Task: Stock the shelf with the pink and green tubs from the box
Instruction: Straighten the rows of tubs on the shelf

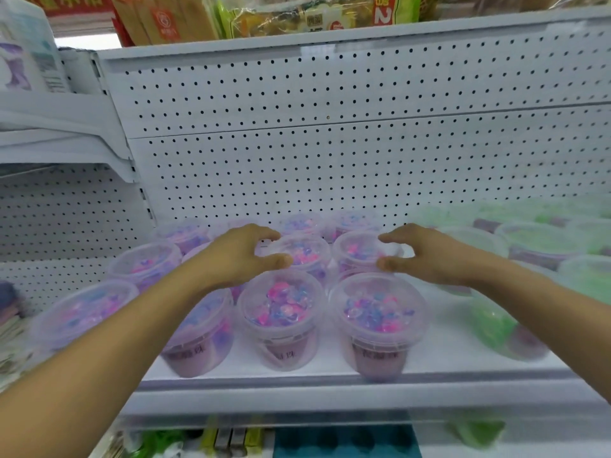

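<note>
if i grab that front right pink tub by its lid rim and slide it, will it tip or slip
The front right pink tub narrows toward its base under a wide lid, so a push high up could probably tip it. Its clear plastic looks smooth, so it may slide easily on the white shelf. It appears filled with beads, so likely hefty for its size.

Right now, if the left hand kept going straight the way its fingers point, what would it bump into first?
The left hand points rightward over the second-row pink tub, its fingertips already at the lid's near edge. Going straight on, it would probably meet that lid first, then the neighbouring pink tub under the right hand. Depth is hard to judge.
</note>
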